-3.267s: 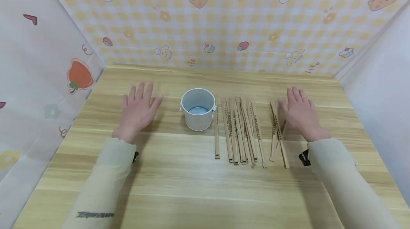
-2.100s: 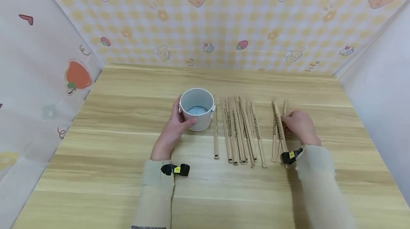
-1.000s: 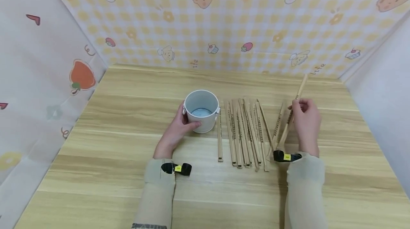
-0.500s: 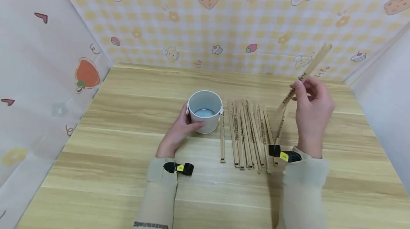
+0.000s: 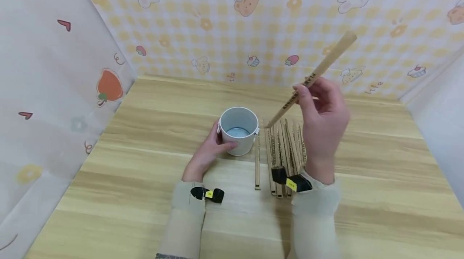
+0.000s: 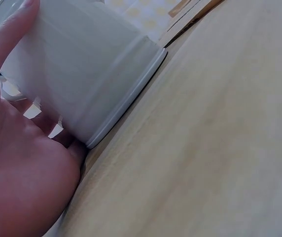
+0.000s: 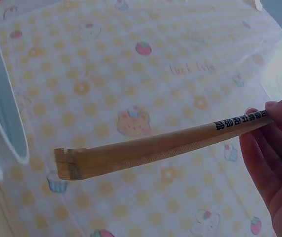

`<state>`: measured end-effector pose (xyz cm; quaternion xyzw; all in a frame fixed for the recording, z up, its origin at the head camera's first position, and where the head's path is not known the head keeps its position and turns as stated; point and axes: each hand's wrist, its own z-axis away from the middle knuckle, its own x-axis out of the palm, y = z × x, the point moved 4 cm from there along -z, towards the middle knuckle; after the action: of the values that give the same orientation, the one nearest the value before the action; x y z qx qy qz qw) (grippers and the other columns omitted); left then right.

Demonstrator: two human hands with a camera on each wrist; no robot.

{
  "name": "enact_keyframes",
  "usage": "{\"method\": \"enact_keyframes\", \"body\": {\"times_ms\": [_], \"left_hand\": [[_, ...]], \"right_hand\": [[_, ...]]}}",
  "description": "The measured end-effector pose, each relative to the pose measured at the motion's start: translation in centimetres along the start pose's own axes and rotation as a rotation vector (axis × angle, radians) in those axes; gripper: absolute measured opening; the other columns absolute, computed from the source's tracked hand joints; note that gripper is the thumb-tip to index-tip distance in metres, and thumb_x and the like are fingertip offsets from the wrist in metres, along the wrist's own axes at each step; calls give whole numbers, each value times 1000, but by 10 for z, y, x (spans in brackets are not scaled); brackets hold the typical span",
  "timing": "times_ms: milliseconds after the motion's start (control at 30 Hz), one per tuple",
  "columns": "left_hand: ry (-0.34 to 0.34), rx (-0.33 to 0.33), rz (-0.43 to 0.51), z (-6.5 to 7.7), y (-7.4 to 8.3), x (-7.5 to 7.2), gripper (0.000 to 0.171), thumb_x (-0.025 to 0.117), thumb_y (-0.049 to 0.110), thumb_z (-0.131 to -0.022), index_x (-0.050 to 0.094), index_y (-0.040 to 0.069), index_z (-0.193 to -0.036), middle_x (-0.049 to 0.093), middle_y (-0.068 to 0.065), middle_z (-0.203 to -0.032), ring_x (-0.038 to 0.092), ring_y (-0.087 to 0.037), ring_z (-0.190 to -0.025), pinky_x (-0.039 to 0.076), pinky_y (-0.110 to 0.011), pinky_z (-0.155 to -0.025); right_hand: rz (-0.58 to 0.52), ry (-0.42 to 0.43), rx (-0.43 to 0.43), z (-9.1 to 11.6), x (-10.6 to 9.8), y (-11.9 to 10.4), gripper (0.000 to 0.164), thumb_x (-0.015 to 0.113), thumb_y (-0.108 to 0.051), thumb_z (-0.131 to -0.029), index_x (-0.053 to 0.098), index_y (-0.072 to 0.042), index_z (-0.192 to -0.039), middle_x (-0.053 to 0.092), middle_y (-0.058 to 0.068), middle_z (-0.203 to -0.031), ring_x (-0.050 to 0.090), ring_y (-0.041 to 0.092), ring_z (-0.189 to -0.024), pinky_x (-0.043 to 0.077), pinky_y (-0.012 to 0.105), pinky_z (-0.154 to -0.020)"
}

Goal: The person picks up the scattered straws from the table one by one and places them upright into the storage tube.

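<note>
A small white bucket point(image 5: 247, 142) stands upright on the wooden table. My left hand point(image 5: 206, 152) holds it from the left, thumb across its front and fingers behind; the left wrist view shows the bucket wall point(image 6: 96, 59) close up. Between thumb and fingers, my right hand point(image 5: 324, 120) pinches a paper-wrapped straw point(image 5: 333, 55) near its middle. That straw tilts in the air, its lower end just right of the bucket rim. In the right wrist view, the wrapped straw's free end point(image 7: 72, 163) points toward the bucket. More wrapped straws point(image 5: 269, 148) lie beneath, partly hidden by my right forearm.
A single wrapped straw point(image 5: 257, 166) lies right beside the bucket, apart from the row. Behind the table point(image 5: 174, 102) rises a yellow checked cloth point(image 5: 275, 21). A white printed sheet point(image 5: 47, 90) hangs at the left, and a pale wall point(image 5: 442, 130) closes the right side.
My left hand went from resting flat on the table to gripping the bucket. My right hand picked up a wrapped straw at the right, raised it and carried it left toward the bucket.
</note>
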<state>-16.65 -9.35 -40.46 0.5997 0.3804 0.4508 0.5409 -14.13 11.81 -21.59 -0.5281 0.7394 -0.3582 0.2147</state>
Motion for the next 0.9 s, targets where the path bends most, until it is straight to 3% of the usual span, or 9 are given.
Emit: {"method": "enact_keyframes", "body": {"times_ms": [200,367,600,900], "left_hand": [[8,-2,0,-1,-18,-6,88,71,9,-73,17,26,-141,25,-6,-140,20,-21,-131,13,-37,-107],[12,-3,-19,-1,-24,-9,87,72,12,-73,19,31,-139,28,-2,-138,22,-17,-129,15,-36,-107],[0,-18,-55,6,2,0,85,68,9,-77,14,21,-142,23,-12,-141,19,-25,-131,15,-37,-107],[-20,18,-50,2,0,1,85,69,11,-77,14,20,-142,22,-15,-141,19,-28,-131,16,-41,-107]], "right_hand": [[14,-105,-8,13,25,1,22,62,-2,-80,57,12,-97,63,13,-88,60,20,-80,52,28,-69],[73,-218,-12,25,43,23,18,64,-5,-81,61,5,-96,64,10,-88,60,15,-81,52,30,-68],[230,-376,30,34,56,70,22,61,-23,-84,63,-6,-97,65,1,-87,60,10,-78,51,26,-70],[411,-540,151,43,67,96,22,59,-28,-85,61,-11,-98,62,-3,-88,56,11,-87,46,30,-77]]}}
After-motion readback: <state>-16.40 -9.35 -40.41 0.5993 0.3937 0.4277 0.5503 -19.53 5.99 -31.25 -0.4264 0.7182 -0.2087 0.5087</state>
